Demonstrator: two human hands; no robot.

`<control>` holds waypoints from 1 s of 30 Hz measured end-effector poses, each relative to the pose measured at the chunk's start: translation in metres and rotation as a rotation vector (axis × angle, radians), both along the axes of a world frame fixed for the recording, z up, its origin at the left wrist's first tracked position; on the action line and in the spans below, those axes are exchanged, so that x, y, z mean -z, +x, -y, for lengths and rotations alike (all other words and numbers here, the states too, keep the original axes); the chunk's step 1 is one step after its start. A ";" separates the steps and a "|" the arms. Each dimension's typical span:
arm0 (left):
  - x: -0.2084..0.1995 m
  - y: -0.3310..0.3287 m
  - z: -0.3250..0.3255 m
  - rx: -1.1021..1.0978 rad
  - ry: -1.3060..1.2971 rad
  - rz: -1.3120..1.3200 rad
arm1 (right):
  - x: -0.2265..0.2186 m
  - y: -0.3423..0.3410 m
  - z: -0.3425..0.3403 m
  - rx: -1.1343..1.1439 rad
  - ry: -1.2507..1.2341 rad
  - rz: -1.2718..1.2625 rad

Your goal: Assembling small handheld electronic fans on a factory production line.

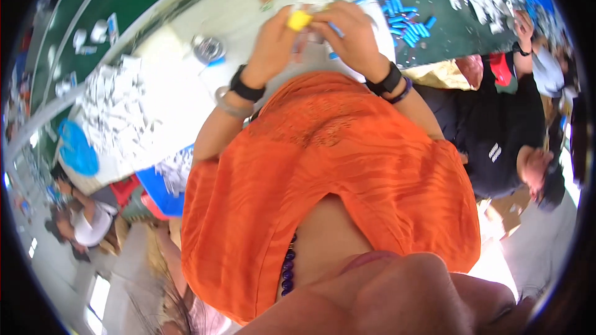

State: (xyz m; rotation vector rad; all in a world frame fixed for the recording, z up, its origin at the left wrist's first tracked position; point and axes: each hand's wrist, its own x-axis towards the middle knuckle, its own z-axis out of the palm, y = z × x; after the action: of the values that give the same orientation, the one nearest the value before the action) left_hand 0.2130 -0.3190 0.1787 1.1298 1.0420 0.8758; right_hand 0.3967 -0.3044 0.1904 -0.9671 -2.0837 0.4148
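Observation:
My two hands meet above the white worktop (245, 22) at the top middle of the head view. In the curled fingers of my left hand (273, 40) is a small, bright yellow piece (299, 20); its exact kind cannot be made out. My right hand (352, 34) is closed, its fingertips pinched together at the right edge of the yellow piece. What else those fingertips hold is too blurred to tell. Under the right hand, a bit of a blue cylinder (336, 29) shows.
Several blue cylinders (406, 22) lie on the green surface to the right. A heap of white parts (118, 108) covers the left side, near a blue bag (79, 149). A round metallic object (209, 49) sits left of my hands. Co-workers sit on both sides.

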 end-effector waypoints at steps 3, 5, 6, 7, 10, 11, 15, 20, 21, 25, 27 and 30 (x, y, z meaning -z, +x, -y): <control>-0.004 -0.026 -0.036 -0.139 0.007 -0.005 | 0.008 0.020 -0.017 0.018 -0.218 -0.100; 0.002 -0.053 -0.065 -0.286 -0.036 0.047 | 0.029 0.049 -0.029 0.137 -0.296 -0.154; 0.005 -0.066 -0.080 -0.368 -0.054 0.136 | 0.041 0.069 -0.038 0.243 -0.380 -0.213; 0.010 -0.086 -0.095 -0.400 -0.039 0.143 | 0.051 0.088 -0.047 0.316 -0.349 -0.141; 0.042 -0.147 -0.145 -0.595 -0.034 0.166 | 0.088 0.158 -0.077 0.499 -0.379 -0.005; 0.058 -0.174 -0.160 -0.632 -0.019 0.157 | 0.094 0.179 -0.089 0.505 -0.382 -0.006; 0.135 -0.319 -0.192 -0.606 0.250 -0.480 | 0.112 0.240 -0.139 0.574 0.023 0.575; 0.154 -0.346 -0.199 -1.218 -0.157 -0.590 | 0.093 0.250 -0.182 0.442 0.185 0.948; 0.145 -0.327 -0.191 -1.226 -0.078 -0.611 | 0.086 0.245 -0.191 0.369 0.225 1.010; 0.150 -0.313 -0.151 -0.704 0.247 -0.823 | 0.128 0.266 -0.222 0.134 0.242 0.762; 0.128 -0.255 -0.133 -0.692 0.178 -0.720 | 0.100 0.264 -0.210 0.168 0.128 1.239; 0.070 -0.167 -0.114 -0.726 0.014 -0.409 | 0.098 0.267 -0.201 0.248 0.214 0.884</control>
State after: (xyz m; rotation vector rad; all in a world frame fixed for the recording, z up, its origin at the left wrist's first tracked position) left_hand 0.0458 -0.2052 0.1087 0.9622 1.8494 1.2401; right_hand 0.6639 -0.1038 0.0924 -1.4134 -2.6340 -0.4489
